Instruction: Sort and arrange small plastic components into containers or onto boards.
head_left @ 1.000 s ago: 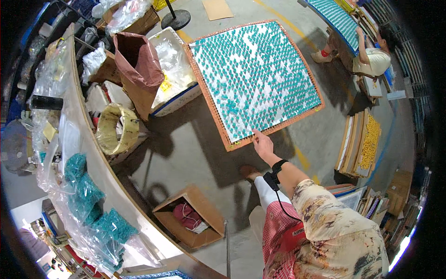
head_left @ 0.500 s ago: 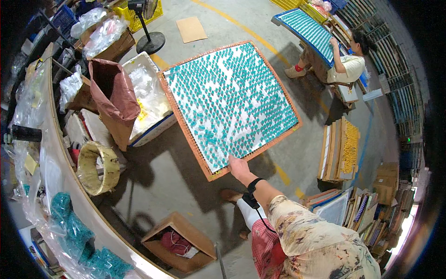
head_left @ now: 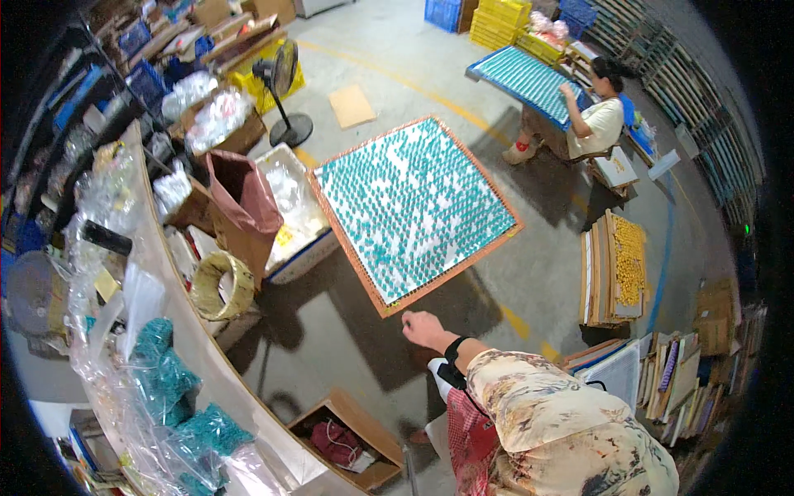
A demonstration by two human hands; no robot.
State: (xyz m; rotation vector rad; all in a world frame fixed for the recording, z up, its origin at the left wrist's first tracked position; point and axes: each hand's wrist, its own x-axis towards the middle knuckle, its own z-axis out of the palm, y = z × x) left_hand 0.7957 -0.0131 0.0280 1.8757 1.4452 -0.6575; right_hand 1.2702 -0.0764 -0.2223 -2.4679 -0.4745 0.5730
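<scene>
My right hand (head_left: 424,329) is just off the near corner of a square board (head_left: 376,298), apart from it. Its fingers are curled in, and whether something small is between them is hidden. A black band (head_left: 453,350) circles that wrist. White with an orange-brown rim, the board is covered in rows of small teal pieces (head_left: 413,211), with bare white patches among them. My left hand is out of view.
A long bench (head_left: 207,360) at left carries bagged teal pieces (head_left: 157,355). Beside the board are a foam box (head_left: 302,256), a brown sack (head_left: 244,194) and a fan (head_left: 285,83). An open carton (head_left: 351,434) lies low. Another person (head_left: 600,124) works at a teal-covered board.
My right hand has come off the board's near edge and is now beside its corner. The view has shifted, showing more of the room's far side and the left bench.
</scene>
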